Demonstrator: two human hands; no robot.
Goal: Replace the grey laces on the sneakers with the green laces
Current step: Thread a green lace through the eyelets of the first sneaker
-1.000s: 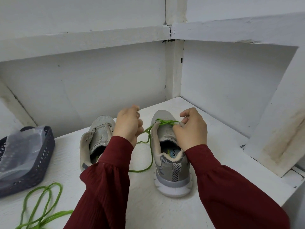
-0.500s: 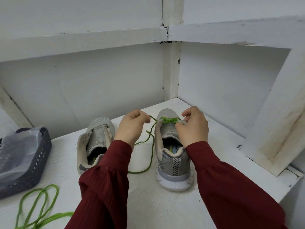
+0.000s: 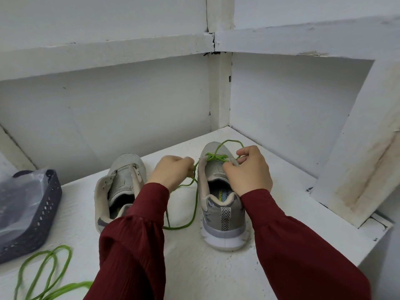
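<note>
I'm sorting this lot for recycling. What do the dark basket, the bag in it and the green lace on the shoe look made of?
Basket: moulded plastic, matt dark grey, by its regular holes. Bag: thin clear plastic film, glossy and creased. Green lace: round cord, matt, probably woven textile; weave too small to see.

Matt mesh-fabric sneaker [image 3: 218, 191]; rough painted shelf [image 3: 194, 267]; perforated plastic basket [image 3: 41, 217].

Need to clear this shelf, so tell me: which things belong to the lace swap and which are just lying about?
Part of the job: right sneaker; green lace, pinched by left hand and right hand; left sneaker; spare green lace.
Lying about: grey basket; plastic bag in it.
</note>
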